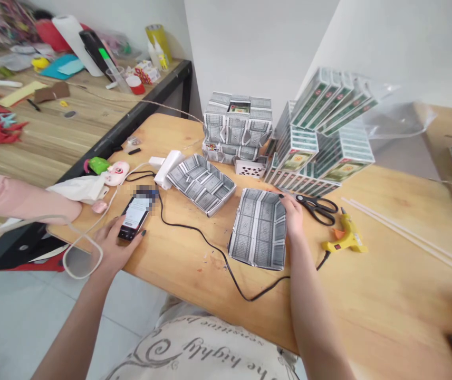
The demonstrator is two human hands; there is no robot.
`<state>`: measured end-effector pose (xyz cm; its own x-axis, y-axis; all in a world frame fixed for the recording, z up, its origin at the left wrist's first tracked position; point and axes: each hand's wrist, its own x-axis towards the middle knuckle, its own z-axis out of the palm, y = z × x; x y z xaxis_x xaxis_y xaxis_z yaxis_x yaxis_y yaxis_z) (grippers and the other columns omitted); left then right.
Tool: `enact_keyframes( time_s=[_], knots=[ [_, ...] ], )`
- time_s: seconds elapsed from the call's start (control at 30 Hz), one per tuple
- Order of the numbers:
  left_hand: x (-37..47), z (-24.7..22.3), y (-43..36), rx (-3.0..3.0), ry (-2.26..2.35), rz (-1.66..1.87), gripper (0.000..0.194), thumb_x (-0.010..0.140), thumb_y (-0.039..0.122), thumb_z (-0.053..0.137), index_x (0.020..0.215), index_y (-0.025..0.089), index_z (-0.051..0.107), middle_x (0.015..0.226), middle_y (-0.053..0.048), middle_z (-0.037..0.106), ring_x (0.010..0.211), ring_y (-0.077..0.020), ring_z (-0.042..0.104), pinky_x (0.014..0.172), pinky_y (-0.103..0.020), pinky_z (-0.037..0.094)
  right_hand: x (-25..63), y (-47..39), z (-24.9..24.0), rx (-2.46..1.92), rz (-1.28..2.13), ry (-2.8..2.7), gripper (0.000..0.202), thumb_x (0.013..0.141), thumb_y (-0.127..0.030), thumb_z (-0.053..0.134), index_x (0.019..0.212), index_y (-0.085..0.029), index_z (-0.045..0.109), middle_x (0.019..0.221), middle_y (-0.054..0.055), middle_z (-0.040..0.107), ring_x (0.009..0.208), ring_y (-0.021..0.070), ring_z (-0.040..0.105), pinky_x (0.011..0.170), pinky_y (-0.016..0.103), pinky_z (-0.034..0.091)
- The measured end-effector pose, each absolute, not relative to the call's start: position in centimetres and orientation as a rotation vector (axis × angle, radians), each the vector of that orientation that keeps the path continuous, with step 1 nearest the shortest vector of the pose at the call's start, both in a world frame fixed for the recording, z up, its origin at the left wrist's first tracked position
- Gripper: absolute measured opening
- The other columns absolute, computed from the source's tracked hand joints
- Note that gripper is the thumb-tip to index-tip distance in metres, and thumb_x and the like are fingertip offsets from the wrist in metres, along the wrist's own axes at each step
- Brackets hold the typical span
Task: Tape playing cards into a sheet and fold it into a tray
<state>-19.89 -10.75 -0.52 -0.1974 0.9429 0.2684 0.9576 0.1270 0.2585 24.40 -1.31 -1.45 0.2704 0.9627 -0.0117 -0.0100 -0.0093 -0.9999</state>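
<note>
My left hand point(114, 247) grips the lower end of a smartphone point(135, 208) with a lit screen, thumb on one side and fingers on the other. My right hand point(294, 215) holds the right wall of an open box made of grey-backed playing cards point(254, 232), near its far corner. To the left of that box lies a second open playing-card box point(202, 184), tilted toward the right. Behind both stands a larger playing-card structure point(237, 126), with a small stack of cards point(250, 169) at its foot.
Stacked green-and-white card packs point(308, 142) rise at the back right. Black-handled scissors point(318, 208), a yellow glue gun point(344, 237) and white glue sticks point(403, 232) lie to the right. A black cord point(210, 232) crosses the wooden table. A pink bottle point(23, 198) sits at the left.
</note>
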Motion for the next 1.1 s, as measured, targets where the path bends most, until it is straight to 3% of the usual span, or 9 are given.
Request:
enact_keyframes(
  time_s=[0.17, 0.33, 0.5, 0.67, 0.8, 1.1],
  knots=[
    [-19.8, -0.1, -9.8, -1.935, -2.351, -0.349, 0.063, 0.072, 0.052, 0.055, 0.127, 0.024, 0.045, 0.117, -0.012, 0.047, 0.111, -0.0331, 0.043, 0.097, -0.045, 0.03, 24.4, -1.3, -1.6, -1.34, 1.012, -0.991, 0.028, 0.072, -0.038, 0.051, 0.085, -0.021, 0.069, 0.096, 0.001, 0.069, 0.093, 0.0225, 0.059, 0.085, 0.035, 0.041],
    [-19.9, -0.2, -9.3, -1.911, -2.318, -0.335, 0.057, 0.073, 0.052, 0.055, 0.123, 0.025, 0.051, 0.119, -0.013, 0.045, 0.112, -0.0347, 0.042, 0.097, -0.048, 0.027, 24.4, -1.3, -1.6, -1.359, 0.989, -1.009, 0.027, 0.072, -0.037, 0.05, 0.084, -0.022, 0.069, 0.097, 0.001, 0.068, 0.096, 0.0228, 0.057, 0.084, 0.034, 0.041],
    [-20.5, -0.5, -9.6, -1.847, -2.492, -0.644, 0.06, 0.074, 0.043, 0.056, 0.129, 0.022, 0.043, 0.114, -0.011, 0.056, 0.11, -0.031, 0.048, 0.098, -0.046, 0.033, 24.4, -1.3, -1.4, -1.336, 0.995, -0.996, 0.025, 0.072, -0.034, 0.051, 0.082, -0.023, 0.07, 0.095, 0.0, 0.069, 0.095, 0.0221, 0.057, 0.085, 0.033, 0.04],
    [-21.1, -0.7, -8.8, -1.291, -2.868, -1.366, 0.043, 0.076, 0.03, 0.054, 0.116, 0.013, 0.057, 0.11, -0.01, 0.063, 0.1, -0.0221, 0.059, 0.093, -0.036, 0.044, 24.4, -1.3, -1.4, -1.322, 1.014, -1.003, 0.024, 0.072, -0.034, 0.051, 0.082, -0.023, 0.07, 0.094, 0.0, 0.069, 0.095, 0.0224, 0.057, 0.085, 0.034, 0.039],
    [-20.6, 0.7, -7.6, -1.054, -2.967, -1.398, 0.032, 0.07, 0.02, 0.06, 0.1, 0.011, 0.067, 0.099, -0.009, 0.068, 0.094, -0.0218, 0.061, 0.092, -0.036, 0.046, 24.4, -1.3, -1.3, -1.311, 1.02, -1.006, 0.025, 0.072, -0.034, 0.051, 0.083, -0.022, 0.07, 0.092, 0.001, 0.069, 0.095, 0.0227, 0.058, 0.086, 0.035, 0.039],
    [-20.2, 1.3, -6.3, -0.943, -3.085, -1.367, 0.033, 0.065, 0.021, 0.067, 0.098, 0.015, 0.068, 0.09, -0.005, 0.07, 0.09, -0.0191, 0.063, 0.087, -0.033, 0.049, 24.5, -1.3, -1.8, -1.311, 1.03, -0.967, 0.024, 0.072, -0.035, 0.053, 0.083, -0.022, 0.07, 0.091, 0.0, 0.069, 0.089, 0.0215, 0.058, 0.085, 0.034, 0.039]
  ],
)
